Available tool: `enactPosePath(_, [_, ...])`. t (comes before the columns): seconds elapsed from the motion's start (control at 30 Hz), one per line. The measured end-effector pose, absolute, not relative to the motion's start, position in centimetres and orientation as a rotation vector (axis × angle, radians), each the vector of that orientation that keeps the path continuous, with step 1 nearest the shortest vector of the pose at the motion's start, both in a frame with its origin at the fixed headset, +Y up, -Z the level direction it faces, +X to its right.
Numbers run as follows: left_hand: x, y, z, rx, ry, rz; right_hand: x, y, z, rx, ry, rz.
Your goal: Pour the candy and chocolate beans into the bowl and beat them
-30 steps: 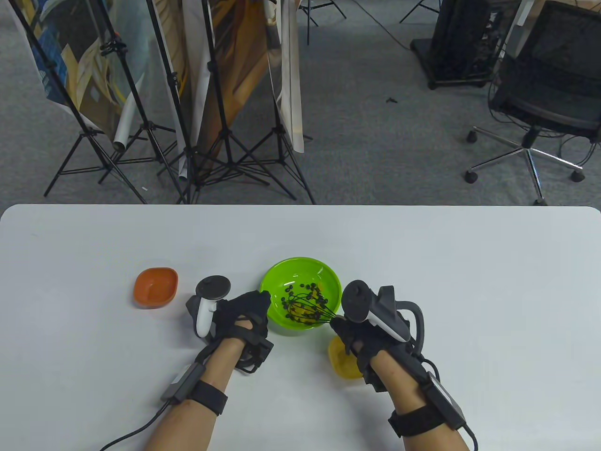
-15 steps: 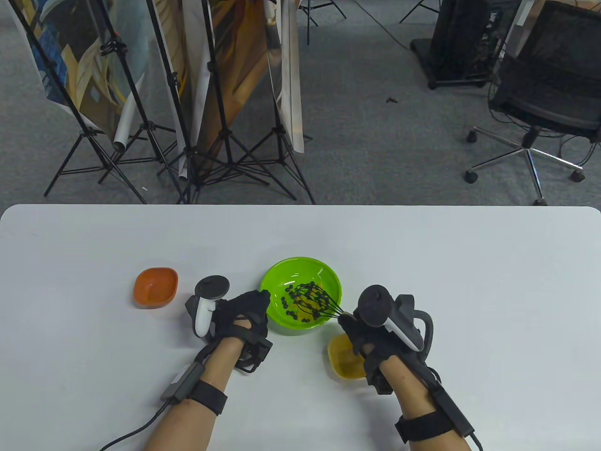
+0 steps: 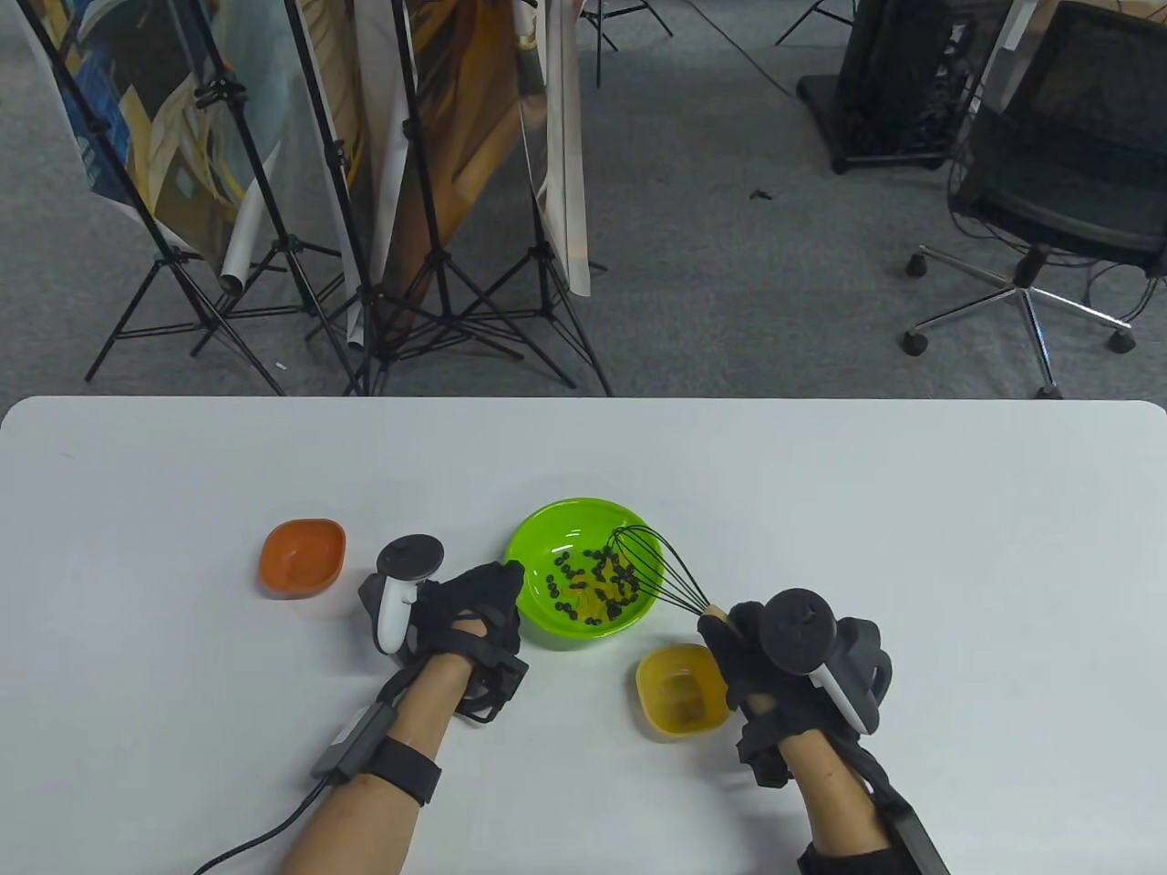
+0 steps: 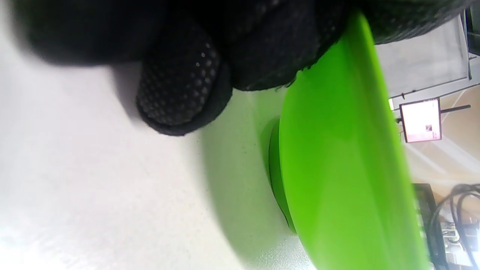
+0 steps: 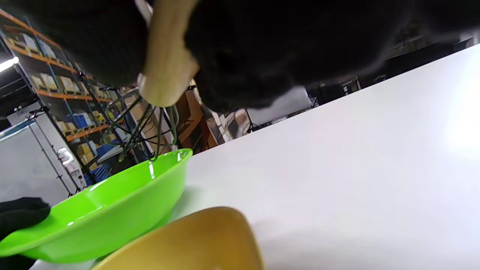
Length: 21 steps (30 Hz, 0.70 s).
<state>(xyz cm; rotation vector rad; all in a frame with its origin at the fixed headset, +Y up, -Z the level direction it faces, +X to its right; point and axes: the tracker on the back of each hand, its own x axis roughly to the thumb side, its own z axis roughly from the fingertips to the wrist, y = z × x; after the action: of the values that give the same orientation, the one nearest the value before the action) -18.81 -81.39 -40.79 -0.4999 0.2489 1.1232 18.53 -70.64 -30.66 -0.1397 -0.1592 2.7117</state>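
Over the right rim of the green bowl (image 3: 583, 570), whisk (image 3: 658, 570) wires point up-left from the right hand (image 3: 775, 674) gripping its wooden handle, beans and candy lying low-left of them, left hand (image 3: 469, 606) clasping the bowl's left rim.

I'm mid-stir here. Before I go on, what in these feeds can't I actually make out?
- Whisk handle: table view, nearly all hidden inside the right hand.
- Bowl contents: both wrist views show only the outer wall.
- Left hand grip on the bowl rim: left wrist view is blurred by the glove's closeness; the table view shows only the hand's back.
- Candy among the beans: too small to count from the table view.
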Motion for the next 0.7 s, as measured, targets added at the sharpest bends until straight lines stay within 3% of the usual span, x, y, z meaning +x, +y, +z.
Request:
enactPosePath(0.2, [-18.8, -81.4, -40.8, -0.499, 0.25, 1.123, 19.1, -72.2, -30.6, -0.161, -0.065, 2.711])
enactPosePath(0.4, [-18.9, -81.4, -40.8, -0.502, 0.251, 1.128, 19.1, -71.8, -30.3, -0.128, -0.212, 2.634])
enactPosePath(0.5, [-18.9, -81.4, -40.8, -0.502, 0.252, 1.128, 18.7, -72.4, -30.6, -0.124, -0.047, 2.718])
enactPosePath(0.7, [-18.9, -81.5, -40.8, -0.503, 0.253, 1.131, 18.6, -72.4, -30.6, -0.123, -0.064, 2.716])
